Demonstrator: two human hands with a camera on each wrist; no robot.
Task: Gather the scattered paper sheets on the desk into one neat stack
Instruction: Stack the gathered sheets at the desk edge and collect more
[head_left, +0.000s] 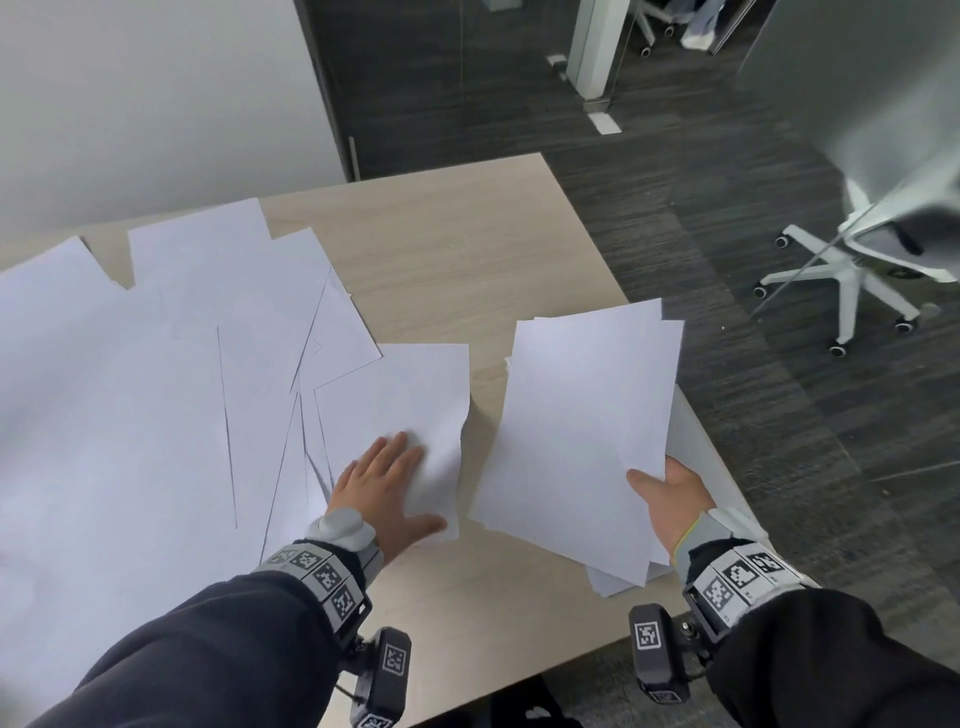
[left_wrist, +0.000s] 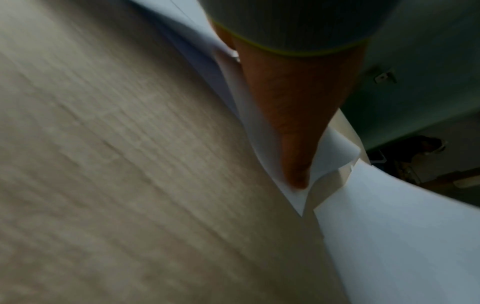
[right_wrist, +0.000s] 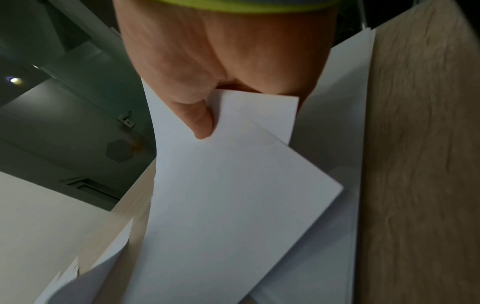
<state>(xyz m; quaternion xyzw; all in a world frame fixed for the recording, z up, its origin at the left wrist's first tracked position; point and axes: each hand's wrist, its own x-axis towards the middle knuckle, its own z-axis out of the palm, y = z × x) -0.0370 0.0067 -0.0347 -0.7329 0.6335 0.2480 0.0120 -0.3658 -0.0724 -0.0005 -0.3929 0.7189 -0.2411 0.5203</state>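
**Paper sheets: position and hand status**

Paper sheets (head_left: 171, 374) lie scattered and overlapping across the left half of the bench (head_left: 452, 249). They are white and blank on the visible side. One single sheet (head_left: 415, 410) sits at the right edge of this spread, with its right edge buckled upward.

Left hand (head_left: 384, 483): flat on the single sheet, palm down, fingers straight and spread, thumb pointing right. The grip is released; the hand presses the sheet against the bench and curls round nothing. The left wrist view shows the thumb (left_wrist: 291, 123) lying on a lifted corner of paper, with bare wood grain to its left.

Right hand (head_left: 670, 499): grasping a gathered stack (head_left: 582, 431) at its near right corner. The thumb (right_wrist: 200, 119) lies on top of the stack and the fingers are hidden beneath it. The sheets in the stack are not aligned; corners fan out at the near and far ends. The stack is at the right side of the bench, close to its right edge, apart from the scattered sheets.

Surface: the bench top is light wood grain, bare between the two paper groups and at the far right corner.

Room: dark grey carpet (head_left: 727, 260) to the right, a white swivel chair (head_left: 852, 270) on castors, a pale wall (head_left: 156, 104) behind the bench, and a glass partition (head_left: 441, 78) at the rear.
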